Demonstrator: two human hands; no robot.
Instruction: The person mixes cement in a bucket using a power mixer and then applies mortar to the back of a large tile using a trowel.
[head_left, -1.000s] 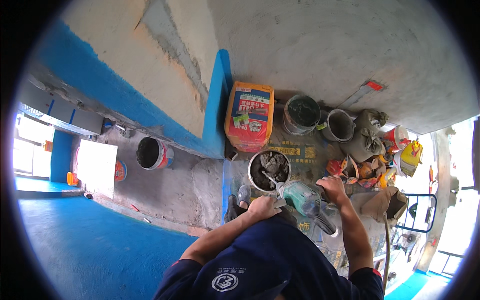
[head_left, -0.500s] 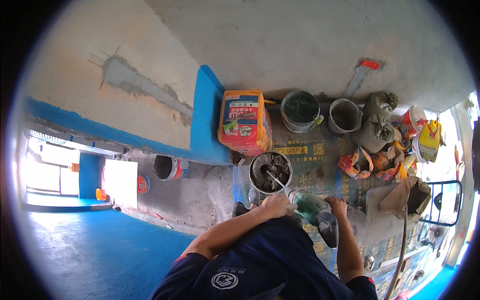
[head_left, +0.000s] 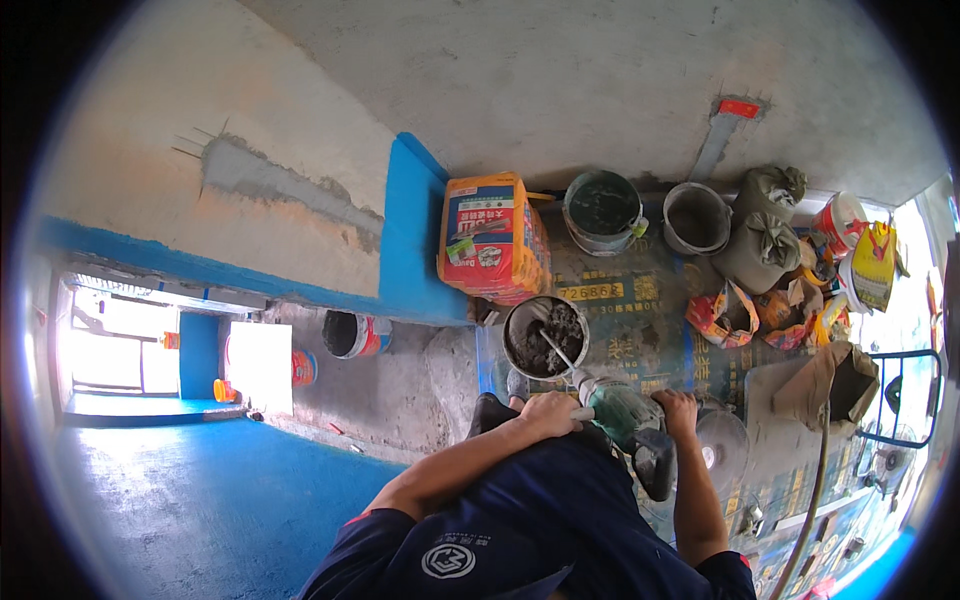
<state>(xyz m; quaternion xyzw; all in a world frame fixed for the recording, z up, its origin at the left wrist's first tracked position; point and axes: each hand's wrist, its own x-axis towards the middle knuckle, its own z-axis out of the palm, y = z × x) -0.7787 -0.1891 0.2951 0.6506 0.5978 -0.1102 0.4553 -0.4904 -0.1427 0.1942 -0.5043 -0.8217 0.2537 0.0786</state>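
Observation:
My left hand [head_left: 550, 416] is closed on the pale side handle of a green power mixer [head_left: 625, 420], and my right hand [head_left: 677, 410] grips its other handle. The mixer points away from me, its metal shaft [head_left: 568, 357] running into a bucket of lumpy grey mortar [head_left: 532, 350]; the paddle is hidden in the mortar. My shoes [head_left: 488, 410] show at the bucket's near left side. An orange bag [head_left: 520, 240] stands just beyond the bucket, near the blue wall edge [head_left: 410, 240].
Two buckets [head_left: 602, 210], [head_left: 695, 215] and stuffed sacks [head_left: 760, 255] line the back wall. Torn bags [head_left: 720, 320], a brown sack [head_left: 830, 385], a blue metal frame [head_left: 905, 440] and a fan [head_left: 888, 462] are right. Another bucket [head_left: 350, 333] stands left on bare concrete; the covered floor [head_left: 640, 310] lies beneath me.
The view has tilted and shifted, putting the wall and buckets at a different angle. Both hands stay on the mixer, whose body has swung slightly; the mortar's surface looks a little different.

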